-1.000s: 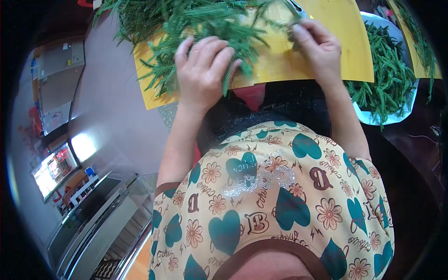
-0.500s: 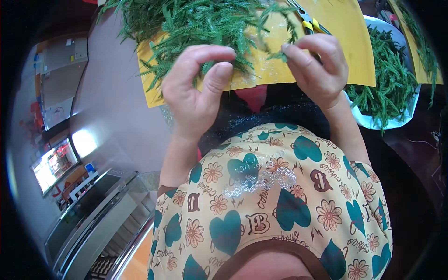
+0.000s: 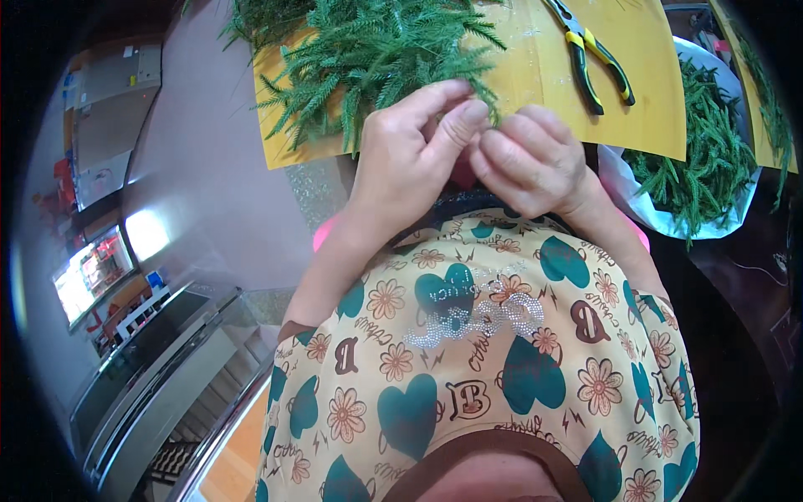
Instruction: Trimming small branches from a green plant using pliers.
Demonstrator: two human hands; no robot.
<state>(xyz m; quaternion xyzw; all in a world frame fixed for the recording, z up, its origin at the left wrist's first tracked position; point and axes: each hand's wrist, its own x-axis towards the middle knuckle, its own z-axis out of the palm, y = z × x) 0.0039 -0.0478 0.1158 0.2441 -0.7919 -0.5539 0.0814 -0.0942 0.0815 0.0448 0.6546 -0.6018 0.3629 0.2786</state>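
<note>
Hands — left hand (image 3: 414,159) and right hand (image 3: 531,159) — pinched closed on one green sprig (image 3: 489,109) at the worktop (image 3: 535,75); big sprig pile (image 3: 368,50) lay unworked, more in the white bag (image 3: 703,167).

Bright, even daylight — sharp at centre, with fisheye bending, dark vignetted rim and glare at left.

Yellow board (image 3: 535,75) with sprigs (image 3: 368,58), pliers (image 3: 590,58)

A heap of feathery green sprigs (image 3: 376,58) lies spread on the yellow board, its near edge touching the fingers (image 3: 456,117).
</note>
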